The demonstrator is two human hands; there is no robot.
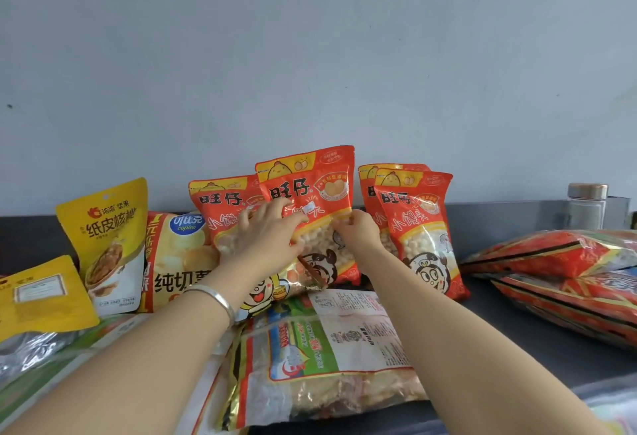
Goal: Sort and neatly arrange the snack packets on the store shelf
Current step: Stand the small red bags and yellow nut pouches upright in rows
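Note:
Both my hands hold one red snack packet (pixel 310 179) upright at the middle of the dark shelf (pixel 517 331). My left hand (pixel 265 231) grips its left side and my right hand (pixel 355 231) pinches its right edge. Another red packet (pixel 217 203) stands just behind to the left. Two more red packets (pixel 424 227) lean against the wall on the right. A yellow nut pouch (pixel 107 234) stands at the left beside a potato chip bag (pixel 175 255).
A large clear packet (pixel 331 352) lies flat in front of me. Red and gold bags (pixel 565 262) lie stacked at the right. A jar (pixel 587 207) stands at the back right. A yellow pouch (pixel 41 296) and a silver bag (pixel 27 348) lie at the left.

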